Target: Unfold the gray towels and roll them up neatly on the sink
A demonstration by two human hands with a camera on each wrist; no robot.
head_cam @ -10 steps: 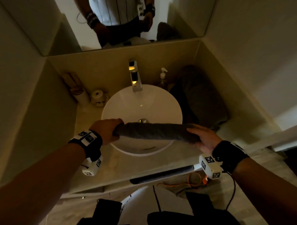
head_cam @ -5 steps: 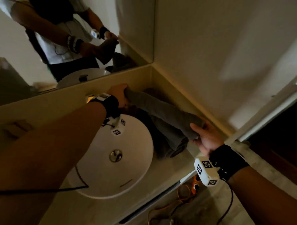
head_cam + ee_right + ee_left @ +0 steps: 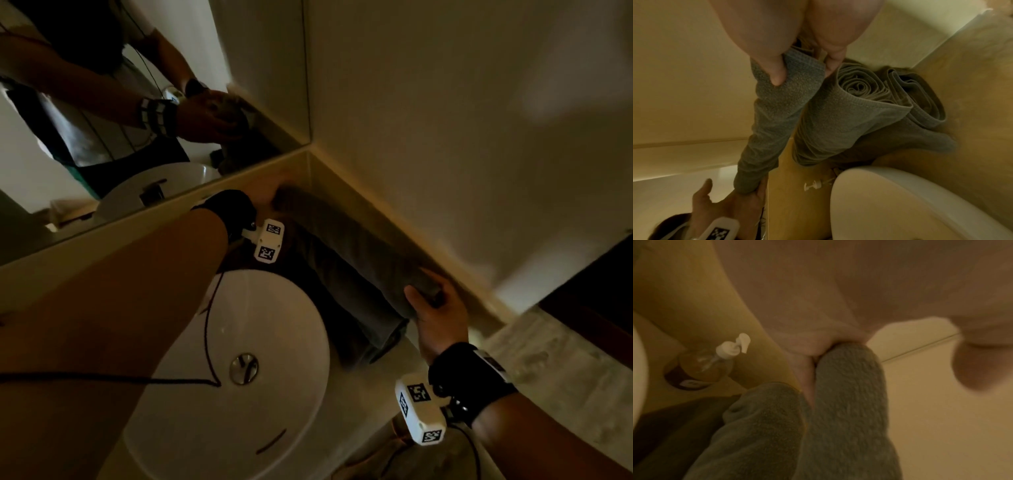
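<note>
Gray rolled terry towel [image 3: 359, 260] held along the side wall, beside two other rolled gray towels [image 3: 890, 104] right of the round white basin [image 3: 267, 342]. Right hand [image 3: 435, 315] gripping near end, left hand [image 3: 729, 199] cupping far end.

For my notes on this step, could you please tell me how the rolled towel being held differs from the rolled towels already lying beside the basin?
The held towel is gripped at both ends, by the right hand and the left hand; the two placed towels lie untouched on the counter. The held towel runs along the side wall; the placed towels lie between it and the basin. The placed towels show spiral ends; the held towel's ends are covered by hands. All are gray and rolled.
</note>
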